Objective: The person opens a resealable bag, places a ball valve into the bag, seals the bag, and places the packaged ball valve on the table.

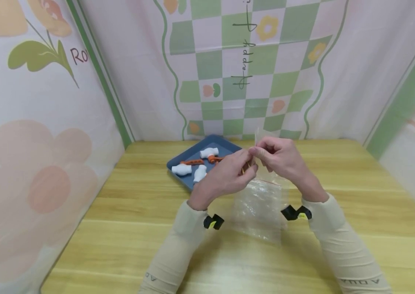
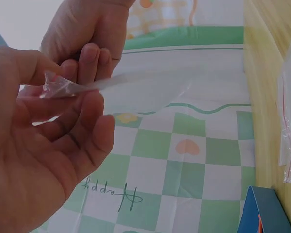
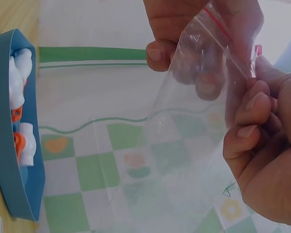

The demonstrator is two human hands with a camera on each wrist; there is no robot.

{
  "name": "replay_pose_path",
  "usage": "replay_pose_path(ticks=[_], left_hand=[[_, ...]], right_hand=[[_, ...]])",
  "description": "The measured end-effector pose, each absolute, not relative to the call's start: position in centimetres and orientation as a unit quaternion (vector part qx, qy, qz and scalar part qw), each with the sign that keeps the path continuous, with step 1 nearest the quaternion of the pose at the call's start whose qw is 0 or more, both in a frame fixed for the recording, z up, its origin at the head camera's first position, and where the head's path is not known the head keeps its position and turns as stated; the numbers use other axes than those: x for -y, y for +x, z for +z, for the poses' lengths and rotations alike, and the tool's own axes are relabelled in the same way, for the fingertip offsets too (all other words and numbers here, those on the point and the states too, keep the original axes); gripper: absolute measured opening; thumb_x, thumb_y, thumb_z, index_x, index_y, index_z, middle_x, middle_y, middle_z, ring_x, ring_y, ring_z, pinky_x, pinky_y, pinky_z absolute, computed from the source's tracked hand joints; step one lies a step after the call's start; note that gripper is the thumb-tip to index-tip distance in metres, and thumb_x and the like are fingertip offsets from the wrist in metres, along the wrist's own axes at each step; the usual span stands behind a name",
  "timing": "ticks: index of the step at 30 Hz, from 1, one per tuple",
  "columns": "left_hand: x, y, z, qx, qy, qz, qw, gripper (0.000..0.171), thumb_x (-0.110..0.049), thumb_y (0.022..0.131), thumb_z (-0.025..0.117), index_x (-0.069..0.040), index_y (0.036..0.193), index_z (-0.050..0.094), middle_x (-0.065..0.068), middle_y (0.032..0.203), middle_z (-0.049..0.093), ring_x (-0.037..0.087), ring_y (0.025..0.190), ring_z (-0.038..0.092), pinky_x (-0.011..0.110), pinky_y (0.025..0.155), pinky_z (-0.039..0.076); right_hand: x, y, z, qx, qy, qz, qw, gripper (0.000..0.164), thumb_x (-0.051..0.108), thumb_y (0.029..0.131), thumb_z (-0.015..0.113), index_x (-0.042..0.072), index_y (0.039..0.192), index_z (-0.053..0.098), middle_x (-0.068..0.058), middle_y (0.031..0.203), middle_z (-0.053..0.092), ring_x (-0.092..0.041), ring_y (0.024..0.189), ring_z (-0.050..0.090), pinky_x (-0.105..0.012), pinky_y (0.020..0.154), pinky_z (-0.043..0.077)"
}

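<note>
Both hands hold a clear zip-lock bag [image 3: 169,116] with a red line along its top, raised above the table. My left hand [image 1: 229,171] pinches the bag at its top edge. Against it, my right hand [image 1: 281,159] grips the same edge between thumb and curled fingers, the fingertips of both hands close together. The body of the bag hangs flat and looks empty in the right wrist view. More clear zip-lock bags [image 1: 259,208] lie on the table below the hands, one with a red line showing.
Behind the left hand is a blue tray [image 1: 213,140], partly hidden by it. In it lie several toy hammers [image 1: 181,170] with white heads and orange handles. Patterned cloth [image 1: 148,81] hangs behind and beside the wooden table [image 1: 119,237].
</note>
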State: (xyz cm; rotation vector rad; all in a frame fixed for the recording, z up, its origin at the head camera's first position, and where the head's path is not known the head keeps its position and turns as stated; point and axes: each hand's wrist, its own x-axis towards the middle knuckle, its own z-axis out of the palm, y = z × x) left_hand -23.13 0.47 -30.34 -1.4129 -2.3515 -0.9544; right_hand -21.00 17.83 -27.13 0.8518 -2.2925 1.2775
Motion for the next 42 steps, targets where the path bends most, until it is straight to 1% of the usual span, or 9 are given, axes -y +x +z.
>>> replay_pose_path(ticks=[5,8,11,14,20,25,30,38,42], left_hand=[[-0.1,-22.9,-29.7,0.802,-0.482,-0.340,0.089,0.025,-0.027,0.101,0.033,-0.015,0.083,0.046,-0.001,0.071,0.042,0.009,0.060,0.039,0.020,0.055,0.034],[0.1,-22.9,-29.5,0.802,-0.478,-0.350,0.078,0.029,-0.029,0.102,0.029,-0.015,0.085,0.049,-0.001,0.072,0.047,0.007,0.061,0.042,0.020,0.057,0.037],[0.3,-22.9,-29.4,0.800,-0.477,-0.357,0.074,0.029,-0.027,0.102,0.029,-0.015,0.090,0.053,-0.002,0.076,0.051,0.006,0.063,0.044,0.019,0.058,0.039],[0.4,-22.9,-29.3,0.795,-0.478,-0.363,0.084,0.027,-0.022,0.101,0.032,-0.014,0.097,0.057,-0.003,0.078,0.056,0.006,0.057,0.044,0.020,0.055,0.039],[0.6,-23.2,-29.4,0.796,-0.471,-0.362,0.115,0.018,-0.020,0.098,0.040,-0.012,0.097,0.056,-0.002,0.067,0.048,0.006,0.049,0.038,0.020,0.049,0.033],[0.4,-23.4,-29.7,0.784,-0.475,-0.376,0.136,0.021,-0.020,0.099,0.037,-0.011,0.101,0.056,0.000,0.065,0.042,0.008,0.048,0.035,0.020,0.048,0.031],[0.2,-23.5,-30.1,0.777,-0.464,-0.403,0.139,0.022,-0.023,0.100,0.038,-0.011,0.096,0.055,-0.001,0.065,0.043,0.007,0.050,0.036,0.021,0.049,0.033],[0.0,-23.7,-30.4,0.765,-0.448,-0.458,0.064,0.023,-0.025,0.101,0.038,-0.012,0.089,0.053,0.001,0.070,0.052,0.008,0.058,0.049,0.023,0.052,0.043],[-0.1,-23.7,-30.5,0.755,-0.441,-0.484,0.041,0.023,-0.025,0.101,0.038,-0.013,0.088,0.053,0.002,0.073,0.054,0.011,0.061,0.052,0.024,0.056,0.047]], right_hand=[[-18.0,-21.1,-27.0,0.803,0.312,0.475,0.177,0.017,0.007,0.088,0.062,0.003,0.071,0.058,-0.007,0.049,0.043,-0.014,0.039,0.041,-0.026,0.036,0.033],[-17.9,-21.0,-27.0,0.797,0.316,0.483,0.180,0.016,0.004,0.087,0.062,0.003,0.072,0.058,-0.007,0.049,0.043,-0.014,0.038,0.041,-0.026,0.036,0.032],[-17.9,-20.9,-26.9,0.792,0.319,0.490,0.177,0.016,0.003,0.087,0.062,0.005,0.072,0.058,-0.007,0.049,0.043,-0.014,0.039,0.040,-0.026,0.036,0.032],[-17.9,-20.9,-26.9,0.792,0.321,0.490,0.173,0.017,0.003,0.088,0.061,0.008,0.072,0.058,-0.006,0.049,0.043,-0.013,0.039,0.040,-0.027,0.036,0.032],[-17.7,-20.9,-26.9,0.795,0.343,0.473,0.164,0.016,0.002,0.089,0.060,0.006,0.073,0.058,-0.007,0.048,0.044,-0.015,0.039,0.041,-0.026,0.037,0.033],[-17.7,-20.8,-26.9,0.799,0.346,0.471,0.143,0.022,0.004,0.091,0.057,0.005,0.070,0.053,-0.009,0.050,0.046,-0.021,0.042,0.044,-0.027,0.039,0.035],[-17.7,-20.5,-26.6,0.814,0.354,0.444,0.120,0.026,0.005,0.094,0.052,0.005,0.068,0.050,-0.010,0.051,0.047,-0.022,0.043,0.045,-0.026,0.041,0.036],[-17.9,-20.8,-27.0,0.806,0.377,0.446,0.095,0.023,0.000,0.094,0.047,0.004,0.072,0.051,-0.011,0.055,0.052,-0.022,0.047,0.051,-0.028,0.043,0.041],[-18.2,-21.7,-28.0,0.791,0.392,0.462,0.090,0.021,-0.001,0.094,0.047,0.006,0.076,0.053,-0.007,0.059,0.054,-0.020,0.049,0.053,-0.027,0.045,0.044]])
